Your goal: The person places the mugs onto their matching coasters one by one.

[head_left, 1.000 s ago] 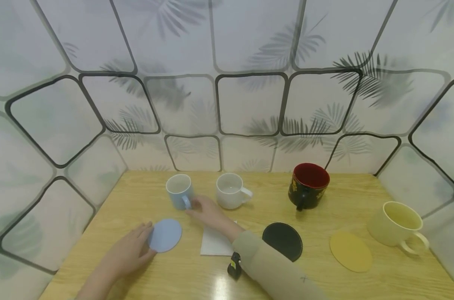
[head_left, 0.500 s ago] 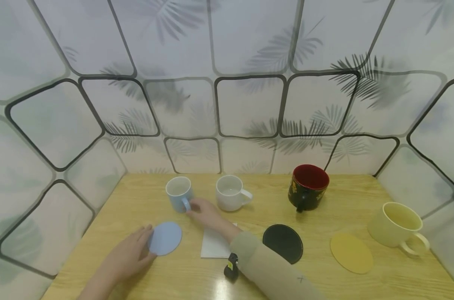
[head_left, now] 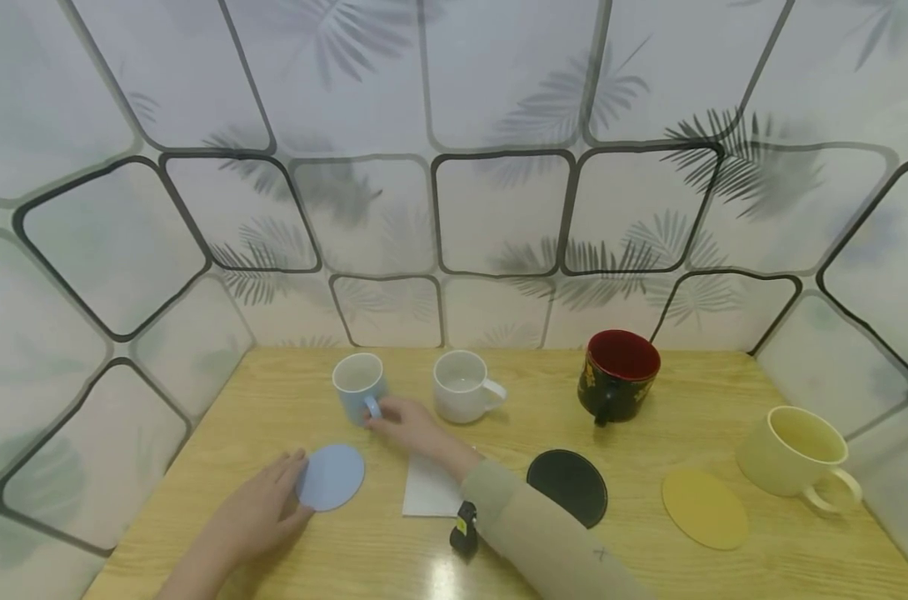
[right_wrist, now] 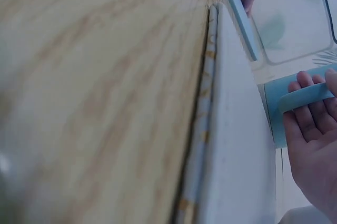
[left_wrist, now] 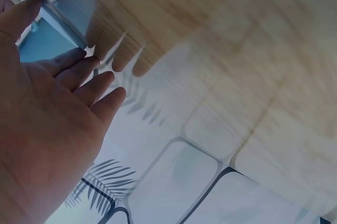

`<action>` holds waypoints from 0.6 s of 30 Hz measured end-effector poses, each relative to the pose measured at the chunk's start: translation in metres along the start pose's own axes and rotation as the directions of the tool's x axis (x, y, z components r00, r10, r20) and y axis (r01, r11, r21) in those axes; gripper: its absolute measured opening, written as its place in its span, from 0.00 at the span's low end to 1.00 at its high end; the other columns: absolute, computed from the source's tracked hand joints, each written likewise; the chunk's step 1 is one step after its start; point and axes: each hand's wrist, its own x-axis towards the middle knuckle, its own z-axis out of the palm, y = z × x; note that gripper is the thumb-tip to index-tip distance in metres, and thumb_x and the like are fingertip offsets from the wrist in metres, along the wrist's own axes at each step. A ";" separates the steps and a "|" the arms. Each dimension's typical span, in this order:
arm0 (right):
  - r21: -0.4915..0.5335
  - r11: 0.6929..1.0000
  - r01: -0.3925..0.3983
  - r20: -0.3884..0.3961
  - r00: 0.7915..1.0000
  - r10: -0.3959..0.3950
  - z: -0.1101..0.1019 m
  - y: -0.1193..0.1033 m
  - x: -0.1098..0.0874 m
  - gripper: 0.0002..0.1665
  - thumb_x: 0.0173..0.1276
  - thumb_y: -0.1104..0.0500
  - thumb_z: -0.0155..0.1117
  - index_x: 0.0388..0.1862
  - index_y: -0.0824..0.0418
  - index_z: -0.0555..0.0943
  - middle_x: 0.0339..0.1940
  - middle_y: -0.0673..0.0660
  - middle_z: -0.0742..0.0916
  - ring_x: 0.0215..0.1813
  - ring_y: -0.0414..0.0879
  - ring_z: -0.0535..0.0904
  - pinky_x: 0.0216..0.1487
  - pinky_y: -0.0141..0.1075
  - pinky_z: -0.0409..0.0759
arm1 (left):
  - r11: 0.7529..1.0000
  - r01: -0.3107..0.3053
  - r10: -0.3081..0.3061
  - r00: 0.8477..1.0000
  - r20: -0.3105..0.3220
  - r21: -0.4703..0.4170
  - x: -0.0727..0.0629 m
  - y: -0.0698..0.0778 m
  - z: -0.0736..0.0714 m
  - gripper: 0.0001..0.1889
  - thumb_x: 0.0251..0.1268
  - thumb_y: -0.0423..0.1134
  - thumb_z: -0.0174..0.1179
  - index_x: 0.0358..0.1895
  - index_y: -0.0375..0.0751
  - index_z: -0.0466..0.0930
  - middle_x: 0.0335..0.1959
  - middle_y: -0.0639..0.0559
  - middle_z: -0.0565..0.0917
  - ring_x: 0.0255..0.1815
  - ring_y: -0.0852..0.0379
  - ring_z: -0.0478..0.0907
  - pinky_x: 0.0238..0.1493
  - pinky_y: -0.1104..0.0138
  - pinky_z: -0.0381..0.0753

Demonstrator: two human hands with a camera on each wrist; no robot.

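Note:
A light blue mug [head_left: 360,387] with a white inside stands at the back left. My right hand [head_left: 416,429] grips its handle [right_wrist: 305,97], fingers curled through the loop and thumb on top in the right wrist view. Front left of the mug, a round pale blue coaster [head_left: 332,477] lies flat on the table. My left hand [head_left: 255,510] holds that coaster by its left side, thumb at the near edge and index fingertip at the far edge. In the left wrist view the other fingers [left_wrist: 108,103] extend loosely beside the coaster.
A white cup [head_left: 461,387] stands right of the blue mug, behind a white square coaster [head_left: 430,493] partly under my right forearm. Further right are a black mug with red inside [head_left: 617,379], a black coaster [head_left: 568,487], a yellow coaster [head_left: 704,508] and a yellow mug [head_left: 784,454]. Patterned walls surround the table.
My right fingers have settled slightly further round the mug handle. The mug, the coaster and my left hand stay in place; the view has shifted a little.

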 end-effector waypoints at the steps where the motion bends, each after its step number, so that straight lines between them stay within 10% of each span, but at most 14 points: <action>1: 0.008 1.000 -0.004 0.001 1.000 0.004 0.000 0.000 0.000 0.15 0.78 0.54 0.66 0.57 0.59 0.87 0.63 0.58 0.90 0.74 0.57 0.80 0.80 0.54 0.74 | 1.000 0.002 -0.002 1.000 0.000 0.000 0.000 0.000 0.000 0.39 0.67 0.50 0.71 0.72 0.25 0.73 0.72 0.29 0.77 0.72 0.28 0.75 0.72 0.37 0.77; 18: 0.065 0.996 -0.069 -0.045 0.996 0.072 0.000 0.001 0.005 0.10 0.67 0.55 0.78 0.44 0.59 0.93 0.48 0.57 0.95 0.53 0.45 0.86 0.61 0.41 0.84 | 1.000 -0.004 0.004 1.000 -0.020 0.008 0.000 0.001 0.000 0.40 0.67 0.50 0.71 0.73 0.26 0.72 0.72 0.30 0.78 0.72 0.29 0.76 0.71 0.38 0.78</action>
